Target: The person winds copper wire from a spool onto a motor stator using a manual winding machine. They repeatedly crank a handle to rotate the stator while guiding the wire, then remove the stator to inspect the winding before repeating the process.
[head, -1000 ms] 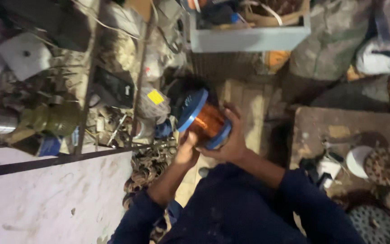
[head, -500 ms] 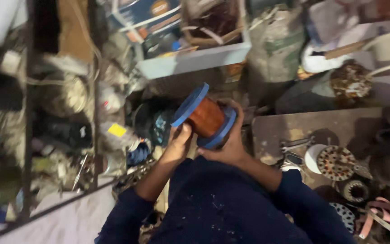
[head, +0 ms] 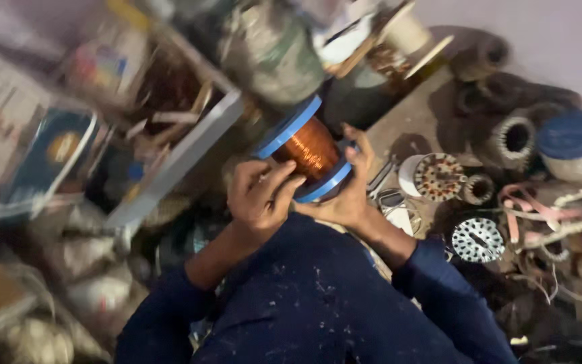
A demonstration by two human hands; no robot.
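A spool of copper wire [head: 310, 148] with blue flanges sits tilted between both hands at the centre of the head view. My right hand [head: 346, 195] cups it from below and behind, fingers wrapped over the near flange. My left hand [head: 259, 197] rests on the near side of the winding, fingers curled on the copper wire. Both arms wear dark blue sleeves speckled with white.
Several round motor stators [head: 439, 176] and a perforated disc [head: 477, 239] lie to the right, with a blue-topped spool [head: 572, 140] at the far right. A grey crate [head: 176, 162] of parts stands at the left. Clutter surrounds everything.
The view has swung right and tilted, so the crate now lies to the left. The spool stays in both hands, my left fingers now lower on the winding.
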